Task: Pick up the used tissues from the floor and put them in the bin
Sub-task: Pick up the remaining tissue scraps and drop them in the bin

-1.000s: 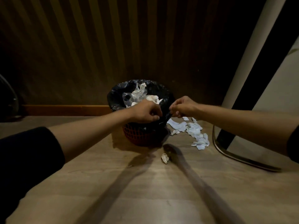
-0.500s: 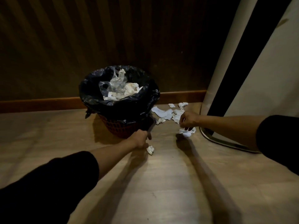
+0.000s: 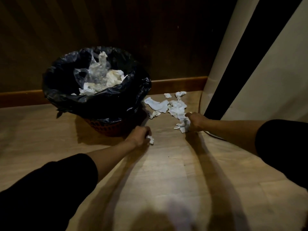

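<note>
White scraps on a wood-look floor, lit from our side, dark panelled wall behind. We note the bin, red mesh with a black liner, already holding crumpled tissues and clear plastic wrap; it stands at the wall, left of the litter.

Step in hand, as we judge it: gathering two pickups at once, one per hand, before carrying them over to the bin.

Doing it well, in our view: pinch each wad fully off the floor before lifting, since torn tissue sheds bits; bunch the loose trailing pieces into the palm; then carry over the liner's rim and let go well inside, not at the edge, where scraps could slide down outside.

Left hand: curled closed near the bin's base, fingers pinched on a small tissue wad at floor level. Whether the wad is clear of the floor, we cannot tell.

Right hand: fingers drawn together over the near end of the tissue pile, clutching a ragged clump that hangs below the knuckles.

Left on the floor: a flat torn sheet, several small balls nearer the skirting board, all just right of the bin. Task partly done by our reckoning; more trips needed
</note>
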The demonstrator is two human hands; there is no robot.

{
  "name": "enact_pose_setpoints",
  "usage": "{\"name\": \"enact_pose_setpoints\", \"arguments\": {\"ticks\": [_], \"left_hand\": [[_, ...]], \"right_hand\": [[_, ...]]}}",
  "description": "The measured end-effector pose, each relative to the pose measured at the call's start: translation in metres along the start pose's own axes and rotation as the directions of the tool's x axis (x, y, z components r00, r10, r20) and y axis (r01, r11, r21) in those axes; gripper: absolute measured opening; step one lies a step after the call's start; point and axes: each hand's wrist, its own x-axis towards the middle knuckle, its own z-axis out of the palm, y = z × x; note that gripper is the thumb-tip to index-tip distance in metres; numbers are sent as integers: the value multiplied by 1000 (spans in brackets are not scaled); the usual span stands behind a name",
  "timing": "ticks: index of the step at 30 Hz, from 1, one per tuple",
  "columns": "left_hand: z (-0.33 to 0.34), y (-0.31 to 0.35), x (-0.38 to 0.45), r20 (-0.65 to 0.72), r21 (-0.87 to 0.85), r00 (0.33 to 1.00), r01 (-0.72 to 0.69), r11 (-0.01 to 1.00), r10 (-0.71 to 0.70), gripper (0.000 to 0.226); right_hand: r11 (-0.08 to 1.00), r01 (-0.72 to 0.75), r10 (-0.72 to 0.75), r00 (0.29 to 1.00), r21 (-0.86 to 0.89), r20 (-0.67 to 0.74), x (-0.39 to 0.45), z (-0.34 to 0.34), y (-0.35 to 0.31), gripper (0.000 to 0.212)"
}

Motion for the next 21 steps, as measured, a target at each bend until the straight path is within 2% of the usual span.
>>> {"name": "enact_pose_setpoints", "arguments": {"ticks": [4,7,12,14,17,18,21], "left_hand": [[-5,10,38,-102,-100,993,47,994,-57,28],[-4,15,64,-141,-141,988,45,989,-65,26],[6,15,95,-173,-182,978,84,980,-116,23],[8,14,105,-180,-206,978,67,976,-105,23],[12,10,119,-181,-206,979,50,977,-89,24],[14,10,124,-181,-209,979,51,977,-89,25],[18,10,135,-174,-267,979,61,962,-111,27]], "right_hand": [[999,-17,18,1000,33,-25,16,13,4,78],[999,-17,18,1000,28,-23,24,18,6,86],[998,-1,5,998,56,-69,31,31,12,54],[999,1,3,997,51,-81,33,35,13,56],[999,15,-11,995,39,-95,36,32,10,70],[999,13,-9,995,40,-94,38,31,9,67],[998,4,1,995,61,-95,42,31,4,38]]}}
